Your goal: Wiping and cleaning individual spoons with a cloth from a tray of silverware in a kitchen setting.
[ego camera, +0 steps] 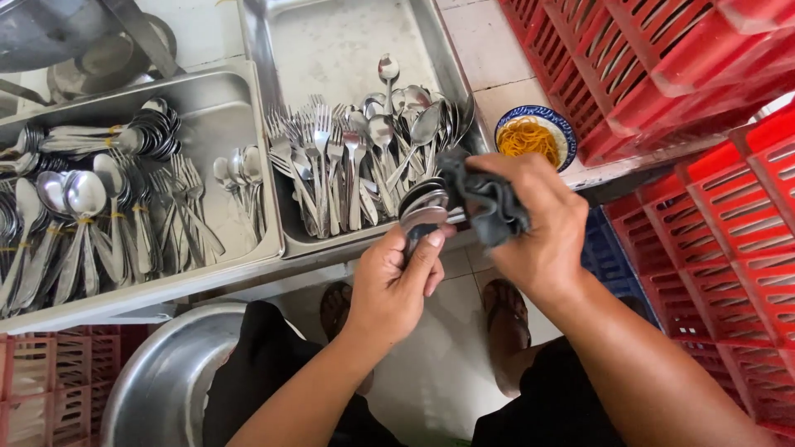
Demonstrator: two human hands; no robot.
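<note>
Crates (662,74), big and red, stand stacked at the right, near a small bowl (536,135) of yellow bands. Two metal trays sit side by side: the left tray (224,108) keeps spoons tied in bunches, and the right tray (331,41) keeps loose forks and spoons in a pile. Just in front of it, the left hand (393,285) grips a stack of spoons (421,211) tight so they stay together. The right hand (538,228) pinches a dark cloth (484,199) against them.
</note>
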